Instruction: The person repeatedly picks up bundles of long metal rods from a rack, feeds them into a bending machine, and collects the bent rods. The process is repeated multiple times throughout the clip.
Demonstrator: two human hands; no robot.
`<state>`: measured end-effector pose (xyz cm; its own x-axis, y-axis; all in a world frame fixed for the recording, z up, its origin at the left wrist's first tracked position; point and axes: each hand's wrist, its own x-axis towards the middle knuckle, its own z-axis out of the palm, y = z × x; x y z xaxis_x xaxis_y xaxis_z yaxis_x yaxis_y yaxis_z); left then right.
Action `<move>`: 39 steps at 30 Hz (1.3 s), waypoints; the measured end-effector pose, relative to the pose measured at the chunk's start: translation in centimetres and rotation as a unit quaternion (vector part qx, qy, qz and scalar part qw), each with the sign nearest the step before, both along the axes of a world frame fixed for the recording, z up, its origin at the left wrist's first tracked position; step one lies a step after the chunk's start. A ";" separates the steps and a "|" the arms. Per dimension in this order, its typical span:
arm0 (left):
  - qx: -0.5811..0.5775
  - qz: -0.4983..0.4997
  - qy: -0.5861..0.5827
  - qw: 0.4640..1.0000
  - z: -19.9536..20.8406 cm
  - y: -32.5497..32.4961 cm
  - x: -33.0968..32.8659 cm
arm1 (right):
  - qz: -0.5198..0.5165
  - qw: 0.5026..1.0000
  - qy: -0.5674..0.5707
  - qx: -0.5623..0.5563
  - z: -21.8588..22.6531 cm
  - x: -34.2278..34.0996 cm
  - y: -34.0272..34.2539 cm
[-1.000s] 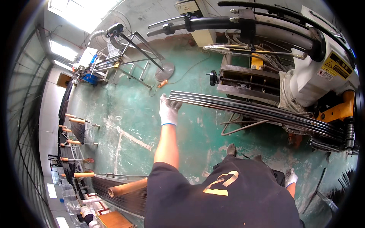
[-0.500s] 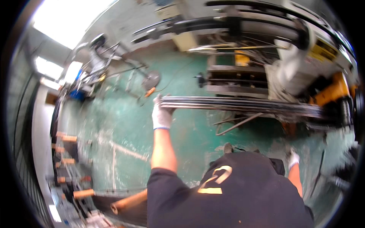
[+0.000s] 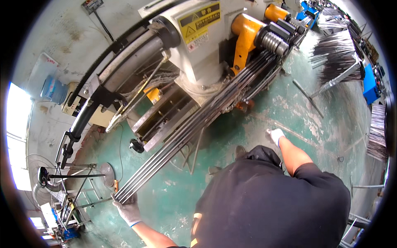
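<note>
My left hand (image 3: 129,210), in a white glove, is closed round the near left ends of a bundle of long thin metal tubes (image 3: 165,152). The bundle slants up and to the right, its far part lying along the machine beside a ribbed metal roller (image 3: 274,44). My right hand (image 3: 276,135), gloved too, hangs over the green floor to the right of my body, apart from the tubes. Its fingers are loosely apart with nothing seen in them.
A white machine (image 3: 198,49) with orange brackets (image 3: 245,35) stands ahead, its long dark arm reaching left. A frame with a round plate (image 3: 108,174) stands at left. Piles of metal tubes (image 3: 337,56) and a blue box (image 3: 371,84) lie far right.
My view has swung to the right, bringing the machine's body and the tube piles into sight. My left hand keeps its hold on the tube ends; my right hand stays off the tubes.
</note>
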<state>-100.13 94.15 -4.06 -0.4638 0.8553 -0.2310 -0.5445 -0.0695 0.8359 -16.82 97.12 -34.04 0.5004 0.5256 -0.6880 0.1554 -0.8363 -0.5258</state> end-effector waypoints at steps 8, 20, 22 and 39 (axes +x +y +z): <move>-0.011 0.157 -0.086 0.984 -1.8 -1.5 0.8 | 0.066 0.995 0.071 0.032 3.0 -0.1 7.3; -0.182 0.092 -0.324 0.924 -22.1 2.9 33.5 | 0.258 0.951 0.011 -0.172 -5.6 19.8 18.3; -0.312 -0.027 -0.115 0.943 -23.8 5.8 43.6 | 0.457 0.875 -0.155 0.031 -9.1 25.6 19.9; -0.361 -0.109 0.052 0.925 -24.2 13.9 50.6 | 0.098 0.982 -0.066 -0.148 2.4 29.9 2.4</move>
<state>-49.56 108.08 -28.22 -0.3493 0.5716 -0.7424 -0.3943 0.6291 0.6699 13.03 99.53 -31.63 0.5057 0.4071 -0.7606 0.3788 -0.8969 -0.2283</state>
